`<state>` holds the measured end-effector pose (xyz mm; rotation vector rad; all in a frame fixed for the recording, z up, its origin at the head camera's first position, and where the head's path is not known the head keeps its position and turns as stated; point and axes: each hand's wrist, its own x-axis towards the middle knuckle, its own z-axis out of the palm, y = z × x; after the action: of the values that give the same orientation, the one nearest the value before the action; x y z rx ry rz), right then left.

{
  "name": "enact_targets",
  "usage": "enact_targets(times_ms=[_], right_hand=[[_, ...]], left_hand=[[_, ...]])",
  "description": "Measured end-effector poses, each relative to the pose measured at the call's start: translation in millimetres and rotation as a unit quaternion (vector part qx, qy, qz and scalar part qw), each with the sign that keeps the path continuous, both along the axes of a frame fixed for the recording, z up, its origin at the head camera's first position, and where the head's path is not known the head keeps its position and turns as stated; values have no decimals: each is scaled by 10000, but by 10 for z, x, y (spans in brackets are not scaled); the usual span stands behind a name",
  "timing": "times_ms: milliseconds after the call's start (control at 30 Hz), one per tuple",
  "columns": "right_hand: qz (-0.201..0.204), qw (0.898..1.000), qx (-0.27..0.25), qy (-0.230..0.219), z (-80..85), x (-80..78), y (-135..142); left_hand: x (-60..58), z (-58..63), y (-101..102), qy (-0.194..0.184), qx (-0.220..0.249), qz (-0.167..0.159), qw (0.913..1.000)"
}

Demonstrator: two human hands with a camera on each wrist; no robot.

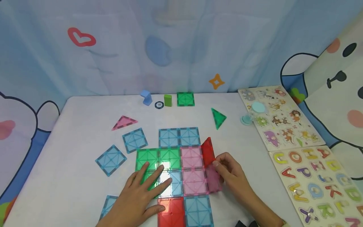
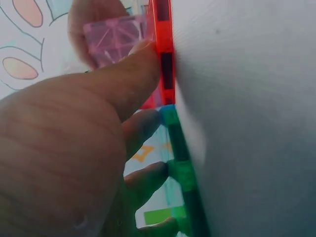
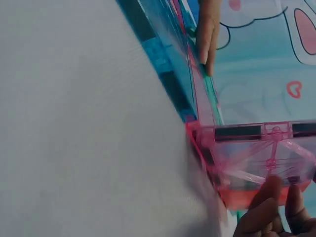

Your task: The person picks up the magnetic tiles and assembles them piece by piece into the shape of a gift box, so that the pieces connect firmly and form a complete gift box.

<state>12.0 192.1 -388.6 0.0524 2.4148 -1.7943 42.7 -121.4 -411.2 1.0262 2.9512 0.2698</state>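
My left hand (image 1: 139, 195) lies with spread fingers on a flat sheet of magnetic tiles, across its green tiles (image 1: 147, 157) and a clear blue tile (image 1: 173, 184). In the left wrist view its thumb lies along a red tile (image 2: 165, 54). At the sheet's right edge my right hand (image 1: 231, 171) pinches a pink magnetic tile (image 1: 213, 183) by its upper corner, thumb against fingers. That tile stands raised beside the flat pink tiles (image 1: 194, 181). Just behind it, a second red tile (image 1: 208, 153) also stands up along the edge.
Loose blue tiles (image 1: 111, 160) lie left of the sheet, with a pink triangle (image 1: 124, 122) behind. A green triangle (image 1: 218, 118), a green square (image 1: 185, 99) and small blocks (image 1: 168, 100) sit farther back. Animal (image 1: 272, 126) and letter puzzle boards (image 1: 309, 170) line the right side.
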Motion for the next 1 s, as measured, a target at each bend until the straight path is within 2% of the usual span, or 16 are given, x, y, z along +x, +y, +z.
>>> enact_targets(times_ms=[100,167,233,300,367,467,600,700,800,900,1000], right_hand=[[172,9998,114,73,-36,-45,-82],[205,9996,189,92,-50,-60,-108],[184,9995,259,32,-51,-74,-117],[153,9995,289,-13,-49,-79,-116],[130,9994,310,-44,-62,-82,-113],[117,9995,309,-21,-102,-86,-113],[103,9994,311,89,-158,-78,-111],[131,9993,312,164,-178,-74,-119],[149,9989,356,260,-176,-75,-123],[145,9981,448,392,-176,-79,-109],[108,9971,577,486,-193,-86,-77]], left_hand=[[-13,4,-5,-39,-82,-84,9999],[-40,58,-14,-225,-186,-217,9993],[-117,153,-22,-432,-291,-361,9980],[-253,273,-15,-683,-301,-479,9961],[-452,380,22,-770,-256,-550,9952],[-830,451,133,-608,-194,-594,9962],[-1337,413,356,-279,-433,-532,9973],[-1597,332,504,-199,-737,-407,9962],[-1731,260,604,-248,-877,-369,9952],[-1770,241,657,-322,-660,-386,9966],[-1765,264,672,-228,-420,-392,9981]])
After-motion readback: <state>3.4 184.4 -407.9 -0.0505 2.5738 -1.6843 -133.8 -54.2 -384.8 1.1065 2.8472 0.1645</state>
